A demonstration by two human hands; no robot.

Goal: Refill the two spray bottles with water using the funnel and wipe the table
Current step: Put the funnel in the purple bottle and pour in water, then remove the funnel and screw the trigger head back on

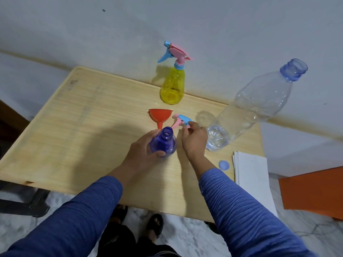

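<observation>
Pale wall [204,25] runs behind a light wooden table [83,117], which stands on a marbled floor [306,234]. Near the table's middle stands a blue bottle [163,143], upright and with its neck open. The left hand [143,153] grasps it, fingers curled round the far side and thumb across the near side. Just behind the bottle, an orange funnel [160,115] sits with its wide mouth up and its spout pointing down beside the bottle's neck; whether the two touch cannot be told. To the right of the funnel lies a spray head [181,120] (blue and pink, off its bottle), and the right hand [194,141] pinches its near end between thumb and fingertips, low over the table.

At the far edge, close to the wall, stands a yellow bottle [172,86] with its own pink and blue spray head screwed on. On the right side stands a large clear water bottle [256,104], uncapped; it appears to lean in the wide-angle view, and a little water shows at its base. Its blue cap [224,165] lies on the table near the right forearm. Just beside the cap, a stack of white paper [254,182] overhangs the table's right edge. An orange object [313,191] sits further right, beyond the table. Both arms wear blue sleeves [246,216], and sandalled feet [156,225] show below the near edge.
</observation>
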